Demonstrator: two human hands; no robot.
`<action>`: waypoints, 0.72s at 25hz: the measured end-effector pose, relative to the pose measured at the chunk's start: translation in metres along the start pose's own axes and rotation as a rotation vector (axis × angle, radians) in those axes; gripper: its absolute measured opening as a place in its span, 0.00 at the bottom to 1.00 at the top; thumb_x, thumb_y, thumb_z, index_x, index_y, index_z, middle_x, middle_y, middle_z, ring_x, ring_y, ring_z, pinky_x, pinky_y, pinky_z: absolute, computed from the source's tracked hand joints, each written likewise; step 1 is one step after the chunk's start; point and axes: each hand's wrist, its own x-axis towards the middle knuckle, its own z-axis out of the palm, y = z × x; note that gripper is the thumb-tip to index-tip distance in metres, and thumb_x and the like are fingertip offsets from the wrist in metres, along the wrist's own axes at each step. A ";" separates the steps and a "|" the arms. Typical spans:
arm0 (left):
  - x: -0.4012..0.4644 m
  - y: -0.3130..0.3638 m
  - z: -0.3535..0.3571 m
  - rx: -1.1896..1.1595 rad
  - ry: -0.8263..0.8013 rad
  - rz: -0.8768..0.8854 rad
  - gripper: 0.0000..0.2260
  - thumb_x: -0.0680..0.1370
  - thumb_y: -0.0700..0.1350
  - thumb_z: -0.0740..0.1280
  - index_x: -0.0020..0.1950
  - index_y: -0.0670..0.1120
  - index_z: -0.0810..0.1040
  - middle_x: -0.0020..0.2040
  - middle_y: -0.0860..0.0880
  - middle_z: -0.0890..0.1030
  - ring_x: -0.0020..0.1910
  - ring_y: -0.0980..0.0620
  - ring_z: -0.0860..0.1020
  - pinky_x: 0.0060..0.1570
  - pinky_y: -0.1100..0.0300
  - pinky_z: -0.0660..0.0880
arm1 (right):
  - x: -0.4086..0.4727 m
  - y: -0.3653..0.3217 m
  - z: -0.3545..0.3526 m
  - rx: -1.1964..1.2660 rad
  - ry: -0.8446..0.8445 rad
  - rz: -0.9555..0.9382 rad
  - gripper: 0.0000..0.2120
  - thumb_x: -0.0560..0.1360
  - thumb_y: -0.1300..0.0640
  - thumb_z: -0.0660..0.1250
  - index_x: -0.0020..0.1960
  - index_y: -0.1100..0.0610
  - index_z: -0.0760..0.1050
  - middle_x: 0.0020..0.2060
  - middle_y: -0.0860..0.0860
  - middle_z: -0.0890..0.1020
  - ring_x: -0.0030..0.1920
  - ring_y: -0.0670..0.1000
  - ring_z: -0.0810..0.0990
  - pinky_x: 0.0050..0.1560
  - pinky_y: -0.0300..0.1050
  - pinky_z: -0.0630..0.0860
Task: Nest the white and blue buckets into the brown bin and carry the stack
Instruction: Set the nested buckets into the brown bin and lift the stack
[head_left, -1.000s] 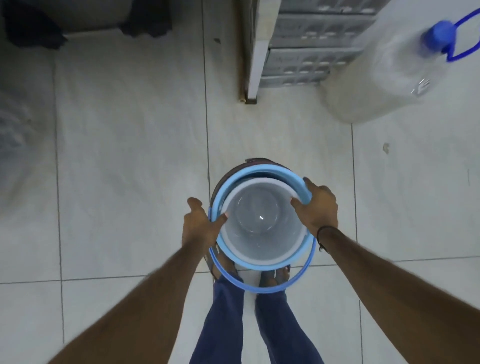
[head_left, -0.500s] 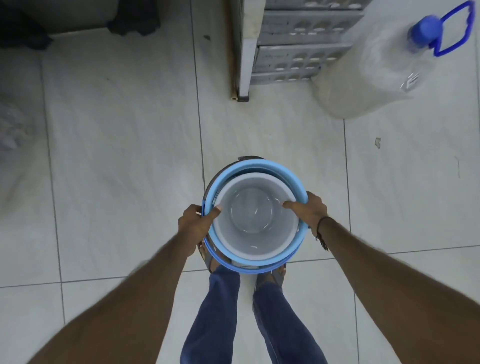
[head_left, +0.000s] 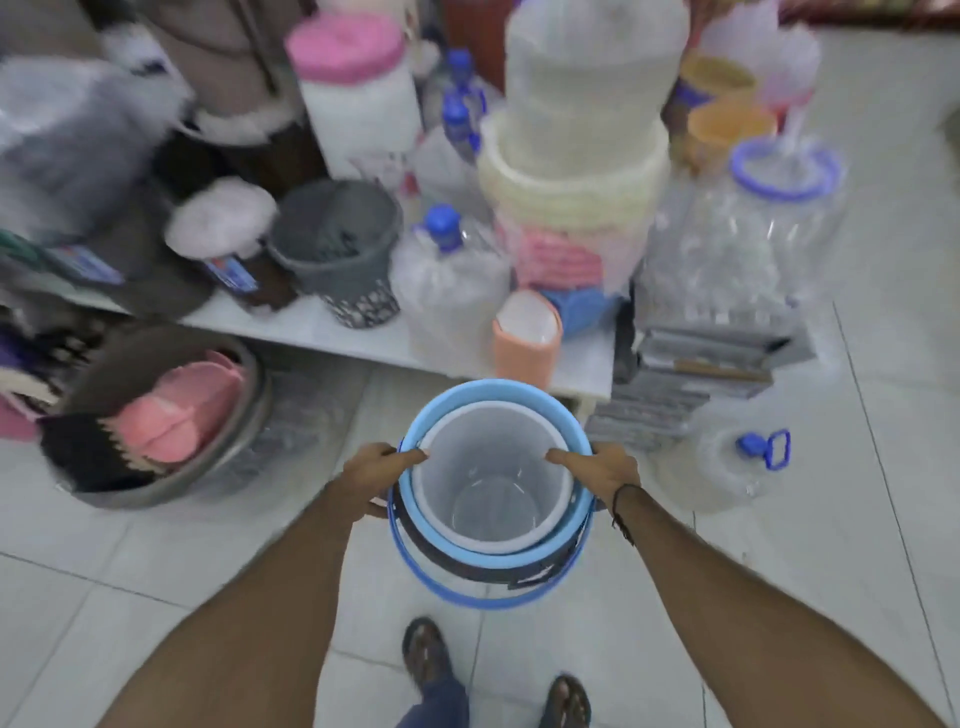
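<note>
The white bucket (head_left: 491, 483) sits inside the blue bucket (head_left: 519, 402), and both sit inside the brown bin (head_left: 467, 564), whose dark rim shows only as a band along the near side of the stack. The blue bucket's bail handle (head_left: 483, 597) hangs loose below that band. The stack is held off the tiled floor (head_left: 857, 545), in front of the person and above their sandalled feet (head_left: 426, 652).

The left hand (head_left: 371, 478) grips the left side of the stack, its thumb hooked over the rims; the right hand (head_left: 597, 470) clasps the right side the same way.

Nesting looks finished, and the carry appears to be under way; what remains is to bring the stack wherever it belongs, which the view does not show.

Just ahead stands a low white shelf (head_left: 363, 332) crowded with plastic ware, among it a grey basket (head_left: 337, 249) and a peach swing-top bin (head_left: 527, 343). A large water jug (head_left: 732, 462) lies on the floor to the right.
</note>
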 end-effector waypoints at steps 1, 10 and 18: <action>-0.014 0.017 -0.029 -0.005 0.006 0.027 0.19 0.69 0.57 0.76 0.51 0.45 0.80 0.48 0.41 0.84 0.40 0.43 0.84 0.33 0.53 0.82 | -0.012 -0.031 -0.006 -0.008 -0.006 -0.047 0.26 0.54 0.33 0.77 0.39 0.53 0.83 0.34 0.53 0.86 0.33 0.53 0.85 0.34 0.53 0.86; -0.108 0.166 -0.276 -0.098 0.253 0.347 0.20 0.68 0.54 0.78 0.42 0.37 0.80 0.28 0.44 0.84 0.25 0.47 0.82 0.27 0.57 0.79 | -0.098 -0.330 -0.029 0.114 0.037 -0.393 0.42 0.50 0.34 0.80 0.52 0.64 0.82 0.41 0.60 0.87 0.38 0.58 0.87 0.41 0.57 0.86; -0.119 0.287 -0.400 -0.164 0.500 0.587 0.20 0.67 0.56 0.77 0.44 0.42 0.76 0.37 0.44 0.82 0.29 0.47 0.81 0.21 0.60 0.77 | -0.108 -0.517 -0.051 0.201 0.198 -0.598 0.47 0.41 0.30 0.78 0.49 0.62 0.80 0.44 0.59 0.86 0.38 0.58 0.86 0.32 0.57 0.85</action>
